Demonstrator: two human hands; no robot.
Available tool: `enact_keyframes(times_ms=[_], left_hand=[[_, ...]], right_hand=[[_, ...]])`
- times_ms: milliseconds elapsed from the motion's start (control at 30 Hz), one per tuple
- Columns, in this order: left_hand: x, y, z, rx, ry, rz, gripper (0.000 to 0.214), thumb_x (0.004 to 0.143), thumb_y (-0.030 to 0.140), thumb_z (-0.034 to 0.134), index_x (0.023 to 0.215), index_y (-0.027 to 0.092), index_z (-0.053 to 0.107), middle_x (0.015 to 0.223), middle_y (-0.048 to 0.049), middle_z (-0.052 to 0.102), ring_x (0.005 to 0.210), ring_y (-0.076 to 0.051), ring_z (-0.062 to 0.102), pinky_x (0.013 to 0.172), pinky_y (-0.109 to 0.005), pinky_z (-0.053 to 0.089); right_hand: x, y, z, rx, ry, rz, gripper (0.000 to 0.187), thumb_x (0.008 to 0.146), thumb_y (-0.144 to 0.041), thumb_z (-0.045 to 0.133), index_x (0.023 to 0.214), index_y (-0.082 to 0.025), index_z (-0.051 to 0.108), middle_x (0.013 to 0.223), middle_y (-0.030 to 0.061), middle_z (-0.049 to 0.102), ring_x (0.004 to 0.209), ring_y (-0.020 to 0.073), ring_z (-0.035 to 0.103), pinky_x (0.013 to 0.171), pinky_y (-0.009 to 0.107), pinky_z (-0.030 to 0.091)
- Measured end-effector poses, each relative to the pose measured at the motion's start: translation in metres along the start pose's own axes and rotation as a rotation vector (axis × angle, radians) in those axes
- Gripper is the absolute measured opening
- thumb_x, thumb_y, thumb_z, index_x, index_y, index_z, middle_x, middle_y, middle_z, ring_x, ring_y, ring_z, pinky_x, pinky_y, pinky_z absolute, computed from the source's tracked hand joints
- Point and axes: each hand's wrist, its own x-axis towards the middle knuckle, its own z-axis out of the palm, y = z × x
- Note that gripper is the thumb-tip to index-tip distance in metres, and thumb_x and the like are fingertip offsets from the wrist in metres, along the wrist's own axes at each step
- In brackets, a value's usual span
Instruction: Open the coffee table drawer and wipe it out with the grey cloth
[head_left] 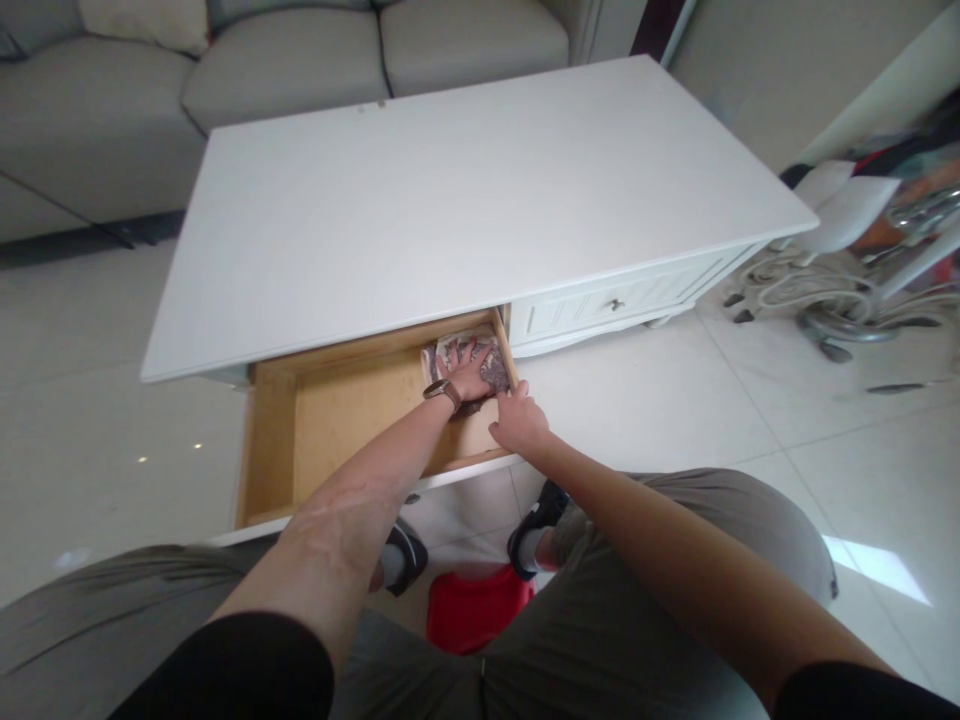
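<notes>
A wooden drawer (337, 420) stands pulled out from the white coffee table (465, 200). In its right back corner lies a folded cloth (495, 372) with a purple-brown and cream pattern. My left hand (466, 372) presses on it, palm down with the fingers spread. A plain beige piece (476, 432), perhaps part of the same cloth, shows in front of the patterned part. My right hand (519, 420) is closed over the drawer's right side wall, its thumb on the inner side near the beige piece. Part of the cloth is hidden under my left hand.
A second, closed drawer (615, 302) with a small knob is to the right. Behind the table runs a grey sofa (300, 60). Something red (480, 608) is on the floor between my feet. A white chair (847, 210) and a metal stand base are at right.
</notes>
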Motion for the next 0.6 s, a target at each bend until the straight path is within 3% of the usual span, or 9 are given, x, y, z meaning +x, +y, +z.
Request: enact_keyframes(times_ms=[133,267,433,600], left_hand=[[-0.009,-0.033,-0.007,0.034,-0.002,0.061,0.114,0.068,0.051,0.074,0.166,0.043,0.015,0.177,0.0023,0.002,0.160,-0.042,-0.011,0.120,-0.077,-0.005],[-0.025,-0.084,-0.018,0.099,-0.026,0.012,0.116,0.068,0.049,0.073,0.167,0.038,0.012,0.177,0.0023,0.000,0.161,-0.039,-0.007,0.125,-0.069,-0.003],[-0.055,-0.156,-0.032,0.171,-0.023,-0.128,0.117,0.071,0.046,0.073,0.168,0.033,0.010,0.177,-0.0001,-0.001,0.161,-0.036,-0.004,0.128,-0.061,0.004],[-0.089,-0.227,-0.051,0.220,-0.036,-0.374,0.120,0.067,0.034,0.078,0.168,0.022,0.013,0.177,-0.0089,0.004,0.159,-0.043,0.003,0.125,-0.051,0.018]], right_hand=[[-0.001,0.001,-0.002,-0.011,-0.026,-0.005,0.043,0.093,-0.036,0.061,0.130,-0.016,0.056,0.140,0.0222,0.043,0.109,0.0285,0.067,0.089,0.037,0.055],[-0.002,0.001,-0.004,-0.025,-0.029,-0.006,0.041,0.094,-0.036,0.058,0.130,-0.015,0.056,0.139,0.0222,0.043,0.108,0.0293,0.068,0.087,0.038,0.055],[-0.003,0.000,-0.005,-0.022,-0.045,0.004,0.039,0.094,-0.033,0.056,0.129,-0.015,0.056,0.138,0.0219,0.043,0.108,0.0289,0.068,0.088,0.038,0.055],[-0.003,0.001,-0.005,-0.023,-0.034,-0.001,0.039,0.094,-0.032,0.056,0.128,-0.014,0.056,0.137,0.0220,0.043,0.108,0.0293,0.068,0.087,0.037,0.056]])
